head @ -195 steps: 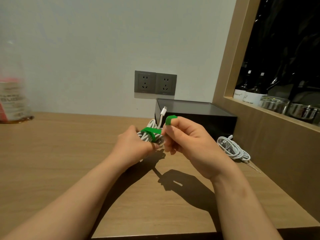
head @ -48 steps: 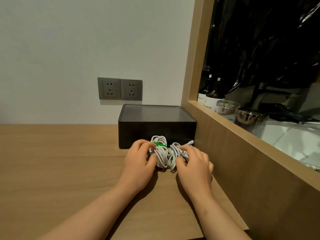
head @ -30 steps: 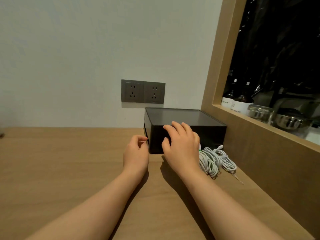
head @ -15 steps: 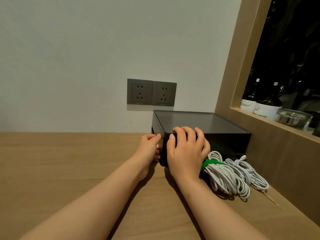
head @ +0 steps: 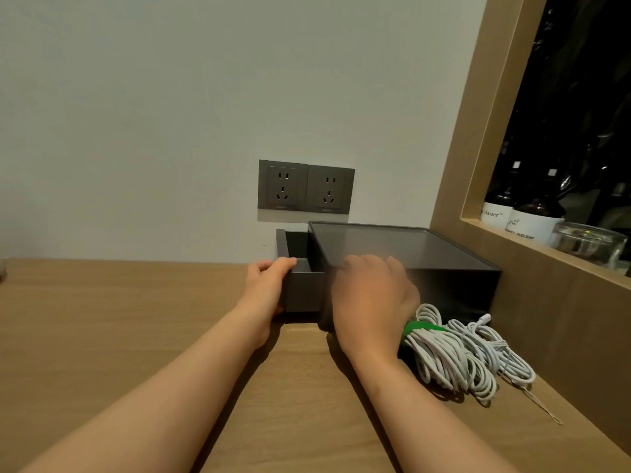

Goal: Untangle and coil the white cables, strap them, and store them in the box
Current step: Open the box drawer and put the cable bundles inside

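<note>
So, the left hand [head: 264,288] has its fingers curled over the top edge of the drawer [head: 304,288], which sticks out of the black box [head: 409,247] on its left side. The right hand [head: 370,298] lies on the box's near corner, too blurry to tell if it's gripping. The white cables [head: 444,360], one bundle in a green strap [head: 418,327], sit on the table [head: 136,336] just right of that hand.

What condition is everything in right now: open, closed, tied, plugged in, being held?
Drawer, partly out of the box.
Left hand, grips drawer front.
Right hand, rests on box, blurred.
Strapped cable bundle, coiled, lying on table.
Second cable coil, no strap visible, beside it.
Wall sockets, nothing plugged in.
</note>
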`<state>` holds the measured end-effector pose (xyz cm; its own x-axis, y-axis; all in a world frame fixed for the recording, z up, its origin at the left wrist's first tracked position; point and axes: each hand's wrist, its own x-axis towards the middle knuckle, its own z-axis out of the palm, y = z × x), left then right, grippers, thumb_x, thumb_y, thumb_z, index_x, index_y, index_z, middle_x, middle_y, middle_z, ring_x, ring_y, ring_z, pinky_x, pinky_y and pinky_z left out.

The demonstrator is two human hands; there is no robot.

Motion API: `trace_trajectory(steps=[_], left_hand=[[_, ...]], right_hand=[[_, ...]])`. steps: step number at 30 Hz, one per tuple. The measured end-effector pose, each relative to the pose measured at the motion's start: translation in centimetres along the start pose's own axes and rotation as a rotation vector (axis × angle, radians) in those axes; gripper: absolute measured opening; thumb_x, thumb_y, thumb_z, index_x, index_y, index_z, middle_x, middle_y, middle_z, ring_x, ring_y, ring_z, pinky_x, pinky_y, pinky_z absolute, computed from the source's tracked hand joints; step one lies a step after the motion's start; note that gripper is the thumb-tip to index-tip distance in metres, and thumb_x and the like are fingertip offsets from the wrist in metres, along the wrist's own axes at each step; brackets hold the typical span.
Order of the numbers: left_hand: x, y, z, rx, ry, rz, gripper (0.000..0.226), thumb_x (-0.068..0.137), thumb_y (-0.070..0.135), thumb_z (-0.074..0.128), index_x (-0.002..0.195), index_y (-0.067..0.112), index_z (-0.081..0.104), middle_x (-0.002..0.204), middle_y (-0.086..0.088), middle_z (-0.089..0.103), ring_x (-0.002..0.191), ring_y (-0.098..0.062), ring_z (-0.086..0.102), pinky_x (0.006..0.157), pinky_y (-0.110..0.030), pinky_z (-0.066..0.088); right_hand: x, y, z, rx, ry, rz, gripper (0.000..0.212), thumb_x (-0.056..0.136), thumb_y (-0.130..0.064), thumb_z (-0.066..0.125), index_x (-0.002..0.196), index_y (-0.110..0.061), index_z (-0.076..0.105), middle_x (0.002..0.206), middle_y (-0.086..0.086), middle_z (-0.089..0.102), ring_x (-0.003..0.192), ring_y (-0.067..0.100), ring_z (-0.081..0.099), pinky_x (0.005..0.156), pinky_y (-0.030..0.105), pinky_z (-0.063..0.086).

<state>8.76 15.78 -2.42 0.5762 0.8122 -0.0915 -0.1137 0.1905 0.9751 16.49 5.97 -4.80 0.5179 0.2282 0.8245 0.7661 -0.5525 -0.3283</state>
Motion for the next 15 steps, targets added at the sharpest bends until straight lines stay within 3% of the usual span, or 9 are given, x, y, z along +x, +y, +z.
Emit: trace_trajectory(steps=[2, 4, 7, 9, 15], left_hand=[[0.0, -0.3, -0.2, 0.341, 0.110, 0.163, 0.043, 0.092, 0.047, 0.047, 0.128, 0.025, 0.039, 0.121, -0.011, 0.048, 0.103, -0.026, 0.052, 0.073, -0.036, 0.051], [-0.6, -0.5, -0.2, 0.757, 0.250, 0.457, 0.041, 0.096, 0.043, 0.039, 0.134, 0.027, 0.041, 0.134, -0.006, 0.042, 0.122, -0.023, 0.040, 0.096, -0.037, 0.040], [-1.6, -0.3, 0.5, 1.163, 0.188, 0.803, 0.034, 0.099, 0.031, 0.036, 0.129, 0.024, 0.051, 0.139, 0.005, 0.044, 0.135, -0.013, 0.027, 0.111, -0.035, 0.022], [-1.7, -0.3, 0.8, 1.324, 0.131, 0.834, 0.034, 0.099, 0.033, 0.037, 0.129, 0.025, 0.051, 0.138, 0.009, 0.047, 0.139, -0.011, 0.024, 0.113, -0.033, 0.016], [-2.1, 1.4, -0.4, 1.437, 0.095, 0.754, 0.031, 0.097, 0.038, 0.042, 0.124, 0.029, 0.053, 0.128, 0.008, 0.055, 0.130, -0.012, 0.037, 0.112, -0.034, 0.019]], right_hand=[[0.0, -0.1, 0.1, 0.013, 0.001, 0.010, 0.041, 0.087, -0.039, 0.031, 0.107, -0.023, 0.063, 0.114, 0.001, 0.061, 0.121, 0.028, 0.044, 0.097, 0.051, 0.030], [0.0, -0.1, 0.1, 0.020, 0.002, 0.012, 0.042, 0.087, -0.039, 0.030, 0.107, -0.023, 0.063, 0.114, 0.002, 0.061, 0.121, 0.028, 0.044, 0.097, 0.052, 0.029], [-0.1, -0.1, 0.1, 0.019, 0.000, 0.010, 0.040, 0.087, -0.039, 0.031, 0.107, -0.023, 0.062, 0.114, 0.002, 0.061, 0.121, 0.029, 0.043, 0.097, 0.052, 0.030], [-0.1, 0.0, 0.0, 0.011, -0.002, 0.007, 0.039, 0.086, -0.039, 0.032, 0.106, -0.023, 0.062, 0.113, 0.001, 0.061, 0.121, 0.028, 0.044, 0.097, 0.052, 0.031], [0.0, 0.0, -0.4, 0.026, -0.055, 0.008, 0.036, 0.087, -0.039, 0.038, 0.110, -0.024, 0.062, 0.117, 0.001, 0.060, 0.123, 0.028, 0.042, 0.098, 0.051, 0.030]])
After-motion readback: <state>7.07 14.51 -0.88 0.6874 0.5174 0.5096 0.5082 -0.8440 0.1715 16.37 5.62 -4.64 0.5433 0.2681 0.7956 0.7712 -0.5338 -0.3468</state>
